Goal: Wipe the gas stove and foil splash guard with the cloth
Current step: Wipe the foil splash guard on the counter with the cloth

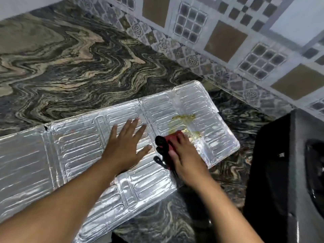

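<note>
Left hand (125, 148) flat on foil splash guard (73, 155) (right hand (184, 155) pressing cloth (172, 139)), gas stove (287, 172) beside.

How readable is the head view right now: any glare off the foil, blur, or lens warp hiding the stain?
Head view: bright glare streaks the foil splash guard, strongest at its left end; the yellowish stain stays readable; the right hand pressing the cloth and the flat left hand are slightly soft; wide-angle warp bends the tiled wall; the gas stove sits dark, with little detail.
</note>
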